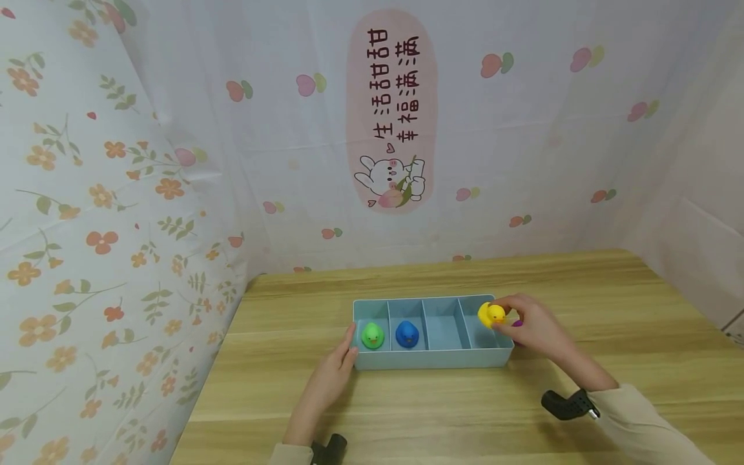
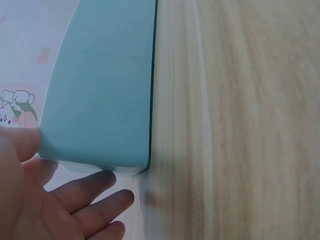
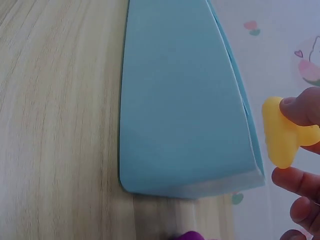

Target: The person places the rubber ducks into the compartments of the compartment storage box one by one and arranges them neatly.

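A light blue divided box (image 1: 430, 359) lies lengthwise on the table. A green toy duck (image 1: 372, 336) sits in its leftmost compartment, a blue toy duck (image 1: 407, 334) in the one beside it. My right hand (image 1: 531, 326) pinches a yellow toy duck (image 1: 493, 314) between thumb and fingers over the rightmost compartment; the right wrist view also shows this yellow duck (image 3: 280, 132), above the rim. Beside the box's left end, my left hand (image 1: 332, 374) touches it with loosely extended fingers (image 2: 102, 212). Partly hidden behind the right hand is a purple object (image 1: 518, 325).
The wooden table (image 1: 430, 413) stands against a wall hung with printed cloth (image 1: 279, 168). A floral curtain (image 1: 116, 258) borders the left side. Both wrists wear black devices, such as the right wrist device (image 1: 565, 405). The purple object lies just off the box's right end.
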`<state>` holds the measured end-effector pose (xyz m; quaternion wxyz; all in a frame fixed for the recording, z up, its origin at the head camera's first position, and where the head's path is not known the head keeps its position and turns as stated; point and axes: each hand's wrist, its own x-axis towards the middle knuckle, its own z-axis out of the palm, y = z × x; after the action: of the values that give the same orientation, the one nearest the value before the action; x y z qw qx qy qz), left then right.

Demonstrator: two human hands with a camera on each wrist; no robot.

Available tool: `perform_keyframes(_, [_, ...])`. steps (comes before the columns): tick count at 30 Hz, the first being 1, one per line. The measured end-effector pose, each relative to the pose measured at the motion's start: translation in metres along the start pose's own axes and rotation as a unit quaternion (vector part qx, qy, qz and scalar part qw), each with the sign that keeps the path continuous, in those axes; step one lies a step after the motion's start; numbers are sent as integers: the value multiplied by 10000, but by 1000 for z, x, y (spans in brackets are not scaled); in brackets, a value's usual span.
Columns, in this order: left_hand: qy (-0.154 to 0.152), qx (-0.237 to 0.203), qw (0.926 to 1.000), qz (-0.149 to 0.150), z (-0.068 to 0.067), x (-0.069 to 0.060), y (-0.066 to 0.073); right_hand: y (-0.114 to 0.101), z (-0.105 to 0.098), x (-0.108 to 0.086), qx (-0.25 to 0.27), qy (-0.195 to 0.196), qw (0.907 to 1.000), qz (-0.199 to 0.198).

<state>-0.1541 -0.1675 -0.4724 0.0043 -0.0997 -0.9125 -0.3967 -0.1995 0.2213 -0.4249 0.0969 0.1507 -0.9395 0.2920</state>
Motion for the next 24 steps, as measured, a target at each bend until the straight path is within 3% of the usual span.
perform_keyframes(7, [11,15,10000,-16,0,-1,1,-8,6,5,82,-4,9995,-306])
perform_keyframes(24, [-40,-19,10000,-41,-1,0,1,-28,25,20,163,-176,9986,-478])
